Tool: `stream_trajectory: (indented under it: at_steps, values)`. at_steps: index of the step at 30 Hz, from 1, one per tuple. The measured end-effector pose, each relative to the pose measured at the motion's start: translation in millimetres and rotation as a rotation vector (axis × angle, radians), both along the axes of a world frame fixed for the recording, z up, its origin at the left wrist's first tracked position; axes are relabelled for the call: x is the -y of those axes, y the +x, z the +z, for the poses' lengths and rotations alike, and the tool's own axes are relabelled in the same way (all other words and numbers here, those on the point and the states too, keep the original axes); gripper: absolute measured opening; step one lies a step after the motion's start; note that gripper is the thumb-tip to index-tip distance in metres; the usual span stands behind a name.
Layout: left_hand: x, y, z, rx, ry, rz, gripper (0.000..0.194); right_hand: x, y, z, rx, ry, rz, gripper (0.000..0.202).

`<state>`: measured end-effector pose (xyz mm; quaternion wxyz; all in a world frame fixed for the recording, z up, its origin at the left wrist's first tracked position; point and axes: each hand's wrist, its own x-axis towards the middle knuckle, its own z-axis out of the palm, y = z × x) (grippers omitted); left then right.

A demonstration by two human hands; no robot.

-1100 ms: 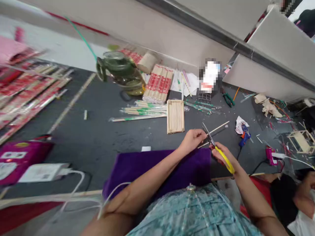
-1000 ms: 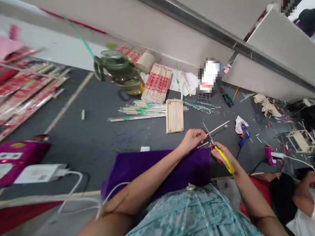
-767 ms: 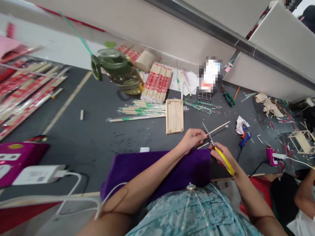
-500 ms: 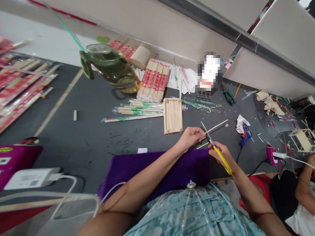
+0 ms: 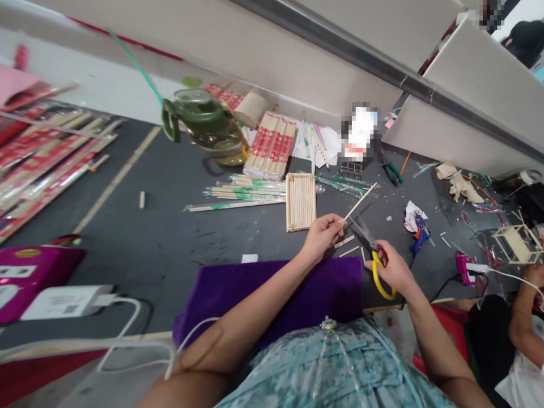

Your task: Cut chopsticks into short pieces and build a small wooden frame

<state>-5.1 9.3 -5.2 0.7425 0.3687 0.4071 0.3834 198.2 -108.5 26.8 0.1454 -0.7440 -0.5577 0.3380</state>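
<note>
My left hand [image 5: 326,233] pinches one end of a thin wooden stick [image 5: 361,201], which slants up and away to the right. My right hand [image 5: 394,265] is closed on a pair of yellow-handled scissors [image 5: 381,279]. The blades look parted and point toward the stick's held end, slightly blurred; I cannot tell whether they touch it. Short cut stick pieces [image 5: 349,251] lie on the table between my hands. Beyond my left hand rests a small rectangular tray built of sticks [image 5: 301,203].
Wrapped chopsticks [image 5: 272,144] and a green-topped jug [image 5: 212,127] stand at the back. A blue glue gun [image 5: 420,235] and green-handled pliers [image 5: 391,171] lie to the right. Purple cloth [image 5: 272,289] covers the near edge. Another person's arm [image 5: 527,311] shows at far right.
The scissors have drawn back from the stick, swinging down and right with the blades now parted. My left hand has tilted the stick more steeply. Another short piece lies on the table.
</note>
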Motion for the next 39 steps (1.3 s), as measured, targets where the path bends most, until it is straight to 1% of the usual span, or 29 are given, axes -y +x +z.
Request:
stream_trajectory:
  at_steps: [2, 5, 6, 8, 10, 11, 12, 13, 14, 15, 16, 17, 18, 20, 22, 23, 25, 28, 32, 36, 38, 39]
  values:
    - [3, -1, 2.4, 0.048, -0.036, -0.009, 0.037, -4, 3, -6.1, 0.231, 0.086, -0.065, 0.049]
    - [7, -4, 4.4, 0.056, -0.045, -0.007, 0.038, -12, 7, -17.0, 0.433, 0.127, -0.118, 0.051]
    - [8, -5, 4.8, 0.048, -0.037, -0.008, 0.039, -14, 8, -19.8, 0.487, 0.118, -0.114, 0.052]
    - [10, -7, 6.0, 0.024, -0.012, -0.022, 0.04, -17, 11, -21.8, 0.609, 0.079, -0.061, 0.055]
    - [11, -10, 7.8, 0.001, 0.016, -0.052, 0.041, -19, 10, -17.3, 0.728, 0.017, 0.011, 0.056]
    - [12, -12, 9.0, -0.008, 0.028, -0.071, 0.042, -19, 9, -12.4, 0.769, 0.0, 0.035, 0.054]
    - [13, -13, 10.3, -0.017, 0.034, -0.093, 0.043, -20, 7, -6.0, 0.788, 0.009, 0.054, 0.05]
    - [13, -15, 11.8, -0.028, 0.032, -0.118, 0.043, -22, 3, 1.5, 0.787, 0.055, 0.064, 0.045]
    - [14, -16, 13.3, -0.039, 0.023, -0.147, 0.043, -24, -1, 9.6, 0.757, 0.147, 0.091, 0.041]
    - [15, -17, 15.0, -0.048, 0.011, -0.18, 0.043, -26, -6, 17.7, 0.708, 0.28, 0.14, 0.041]
    - [17, -18, 16.6, -0.052, -0.002, -0.212, 0.044, -30, -10, 25.2, 0.662, 0.413, 0.208, 0.041]
    - [18, -19, 18.2, -0.051, -0.012, -0.241, 0.044, -33, -15, 31.4, 0.626, 0.508, 0.298, 0.041]
    - [19, -20, 19.8, -0.046, -0.019, -0.263, 0.045, -37, -19, 35.9, 0.597, 0.565, 0.39, 0.039]
    - [21, -22, 22.4, -0.032, -0.027, -0.29, 0.047, -45, -25, 39.8, 0.544, 0.586, 0.552, 0.035]
    - [23, -23, 23.7, -0.027, -0.037, -0.297, 0.048, -51, -28, 37.7, 0.542, 0.547, 0.637, 0.032]
    - [24, -23, 23.8, -0.029, -0.041, -0.294, 0.049, -53, -29, 35.4, 0.564, 0.528, 0.651, 0.033]
    - [24, -22, 22.8, -0.042, -0.043, -0.273, 0.051, -54, -31, 29.8, 0.632, 0.512, 0.633, 0.038]
    - [22, -22, 20.2, -0.071, -0.028, -0.227, 0.05, -49, -39, 22.2, 0.69, 0.518, 0.543, 0.041]
    - [19, -18, 17.4, -0.134, 0.048, -0.173, 0.046, -40, -53, 12.5, 0.688, 0.483, 0.41, 0.039]
    - [22, -12, 14.4, -0.217, 0.138, -0.111, 0.042, -41, -61, 5.3, 0.662, 0.41, 0.291, 0.039]
    - [22, -12, 12.5, -0.26, 0.186, -0.082, 0.041, -46, -59, 5.7, 0.641, 0.403, 0.299, 0.038]
    - [21, -14, 11.6, -0.286, 0.216, -0.092, 0.041, -48, -56, 7.2, 0.619, 0.402, 0.338, 0.037]
